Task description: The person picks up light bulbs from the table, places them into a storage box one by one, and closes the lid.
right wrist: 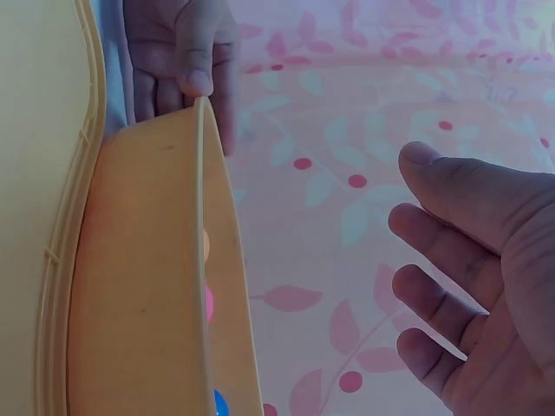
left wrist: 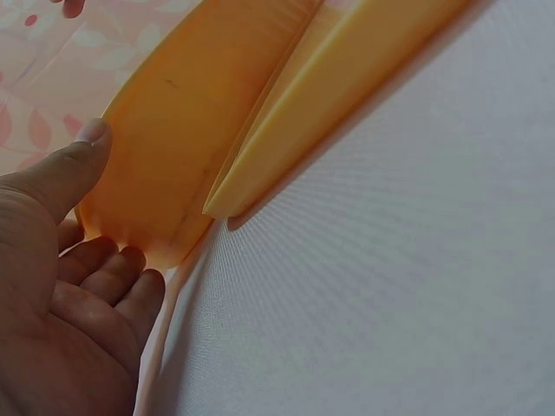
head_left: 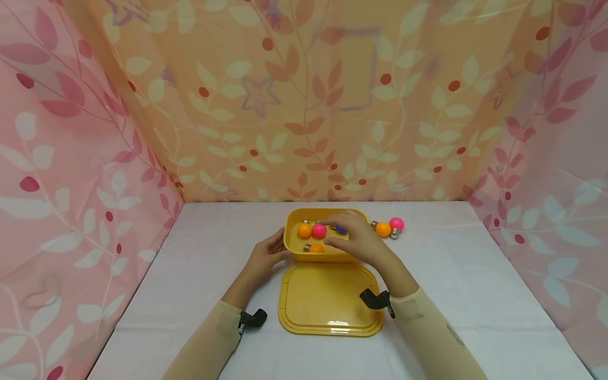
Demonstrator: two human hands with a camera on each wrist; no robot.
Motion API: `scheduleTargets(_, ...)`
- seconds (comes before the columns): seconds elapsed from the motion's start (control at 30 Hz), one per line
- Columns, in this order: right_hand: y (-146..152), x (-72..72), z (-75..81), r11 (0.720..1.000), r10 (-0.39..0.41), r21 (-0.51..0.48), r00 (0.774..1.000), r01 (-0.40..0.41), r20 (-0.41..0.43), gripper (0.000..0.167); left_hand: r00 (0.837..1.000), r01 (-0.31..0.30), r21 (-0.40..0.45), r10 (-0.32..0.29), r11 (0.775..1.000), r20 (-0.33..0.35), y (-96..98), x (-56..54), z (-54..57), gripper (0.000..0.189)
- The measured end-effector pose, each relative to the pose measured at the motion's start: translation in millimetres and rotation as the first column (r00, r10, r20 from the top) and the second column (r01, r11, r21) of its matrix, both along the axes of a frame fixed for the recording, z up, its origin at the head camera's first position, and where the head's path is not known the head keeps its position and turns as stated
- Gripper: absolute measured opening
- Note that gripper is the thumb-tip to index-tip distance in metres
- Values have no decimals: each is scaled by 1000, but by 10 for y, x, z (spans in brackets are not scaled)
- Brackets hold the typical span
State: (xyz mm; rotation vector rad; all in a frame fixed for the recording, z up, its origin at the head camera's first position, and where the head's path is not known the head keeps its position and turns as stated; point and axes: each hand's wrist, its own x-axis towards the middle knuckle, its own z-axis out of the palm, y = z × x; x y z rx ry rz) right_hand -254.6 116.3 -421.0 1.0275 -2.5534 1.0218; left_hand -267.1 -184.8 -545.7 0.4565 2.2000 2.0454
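A yellow plastic box (head_left: 328,258) sits on the table with small coloured light bulbs inside. In it are an orange bulb (head_left: 304,230), a pink bulb (head_left: 319,231), another orange bulb (head_left: 316,248) near the front wall and a blue bulb (head_left: 340,229), partly covered by my right hand. My left hand (head_left: 264,257) holds the box's left end, thumb at the rim and fingers against the outer wall. Above the box's right half hovers my right hand (head_left: 355,235), fingers spread from the thumb; the right wrist view shows nothing between them.
Right of the box lie an orange bulb (head_left: 382,229) and a pink bulb (head_left: 396,224), with a metal screw base (head_left: 395,234) beside them. A yellow lid (head_left: 328,300) lies flat in front of the box. Patterned cloth (head_left: 309,105) walls the white table on three sides.
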Motion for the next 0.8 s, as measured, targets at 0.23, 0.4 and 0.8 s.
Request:
scheduleTargets(0.23, 89, 41, -24, 999, -15, -38, 1000, 15, 1, 42, 1000, 4, -4, -4, 1000, 5, 12, 3, -2, 83)
scheduleTargets(0.4, 169, 57, -23, 998, -36, -43, 999, 36, -6, 45, 1000, 13, 5, -14, 1000, 22, 26, 7, -10, 83)
scheduleTargets(0.8, 397, 51, 117, 991, -104, -93, 994, 100, -36, 46, 1000, 13, -28, -12, 1000, 19, -12, 24, 24, 79)
